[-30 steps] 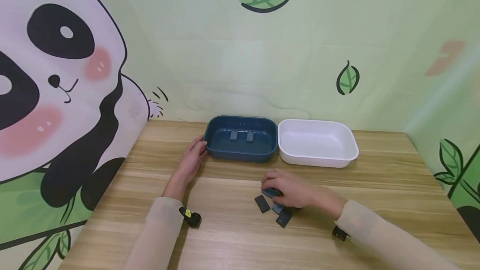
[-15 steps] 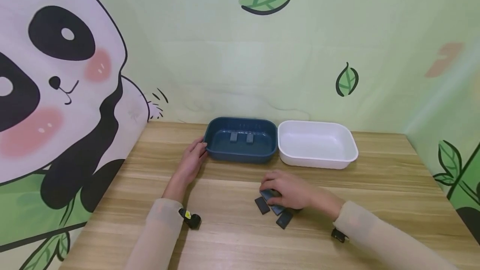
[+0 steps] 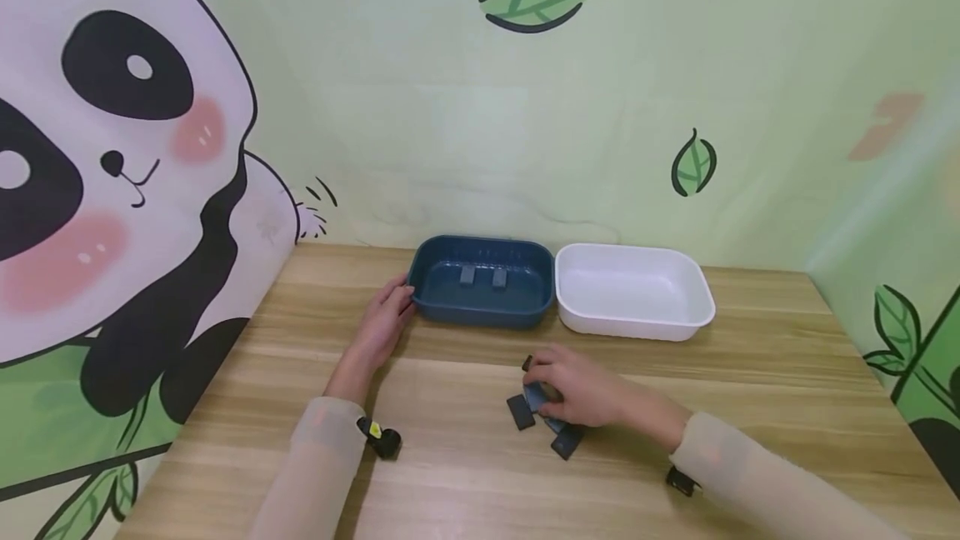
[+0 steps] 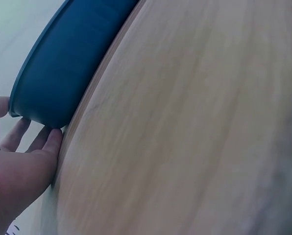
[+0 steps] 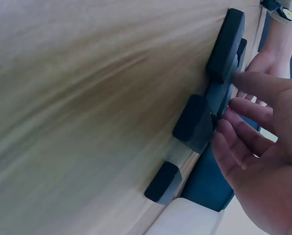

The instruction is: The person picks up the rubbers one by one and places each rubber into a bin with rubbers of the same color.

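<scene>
My left hand [image 3: 382, 325] rests at the left end of the dark blue tray [image 3: 483, 315]; in the left wrist view its fairly straight fingertips touch the tray's outer wall [image 4: 58, 73]. On the table before the trays, my right hand [image 3: 581, 386] pinches a blue-grey block [image 3: 534, 397] between thumb and fingers, low among several dark blocks. One dark block [image 3: 520, 412] lies to its left, another [image 3: 567, 442] nearer the front edge, and a small one [image 3: 527, 362] shows beyond the fingertips. The right wrist view shows the held block [image 5: 217, 95] partly hidden.
A white tray [image 3: 633, 327] stands against the blue tray's right side. Two grey-blue blocks [image 3: 467, 274] lie inside the blue tray. A printed cloth wall [image 3: 450, 148] rises behind the wooden table [image 3: 450, 457].
My right hand has shifted slightly, and the blue-grey block at its fingers has turned. A small dark block has come into sight beyond the fingertips. My left hand stays at the blue tray.
</scene>
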{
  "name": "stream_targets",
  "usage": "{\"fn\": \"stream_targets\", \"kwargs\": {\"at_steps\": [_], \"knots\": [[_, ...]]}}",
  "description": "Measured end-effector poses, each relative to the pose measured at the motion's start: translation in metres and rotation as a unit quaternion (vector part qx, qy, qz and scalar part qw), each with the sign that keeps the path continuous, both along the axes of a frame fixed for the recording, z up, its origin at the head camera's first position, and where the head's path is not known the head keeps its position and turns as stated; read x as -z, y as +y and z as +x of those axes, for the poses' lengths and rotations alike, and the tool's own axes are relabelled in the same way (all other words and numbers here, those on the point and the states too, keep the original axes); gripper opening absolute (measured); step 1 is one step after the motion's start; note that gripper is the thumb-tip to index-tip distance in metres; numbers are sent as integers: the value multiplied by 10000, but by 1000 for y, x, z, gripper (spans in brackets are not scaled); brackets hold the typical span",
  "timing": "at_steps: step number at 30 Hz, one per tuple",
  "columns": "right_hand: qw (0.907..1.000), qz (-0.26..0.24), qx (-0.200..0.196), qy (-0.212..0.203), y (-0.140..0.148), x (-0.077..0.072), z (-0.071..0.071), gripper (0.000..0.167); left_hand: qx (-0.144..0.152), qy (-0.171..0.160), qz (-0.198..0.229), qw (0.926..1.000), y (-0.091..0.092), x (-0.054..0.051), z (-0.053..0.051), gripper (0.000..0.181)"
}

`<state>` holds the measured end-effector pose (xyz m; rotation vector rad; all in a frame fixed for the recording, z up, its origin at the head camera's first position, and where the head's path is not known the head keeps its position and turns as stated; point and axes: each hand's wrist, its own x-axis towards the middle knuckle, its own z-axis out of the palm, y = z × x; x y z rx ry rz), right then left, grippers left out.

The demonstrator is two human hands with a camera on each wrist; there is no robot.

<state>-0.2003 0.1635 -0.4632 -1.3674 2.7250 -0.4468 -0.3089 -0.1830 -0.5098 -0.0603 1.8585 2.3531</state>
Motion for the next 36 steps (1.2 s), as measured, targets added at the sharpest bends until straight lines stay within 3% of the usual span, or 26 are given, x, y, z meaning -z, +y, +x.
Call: {"fn": "stream_targets", "kwargs": {"at_steps": [8,16,28,36], "knots": [[9990,-218,180,-356,2,-11,-3,31,53,-12,-51,10000,1,-7,-4,57],[9955,-743,326,-483,-3,-17,-18,35,88,-43,-47,9999,-1,-8,-5,57],[9760,-2083,637,-12,-32,-24,-42,35,49,-31,-105,9999,0,-5,1,55],[9727,-1990,1183,148,-55,-25,-70,36,72,-35,-106,9999,-1,-4,1,55]]}}
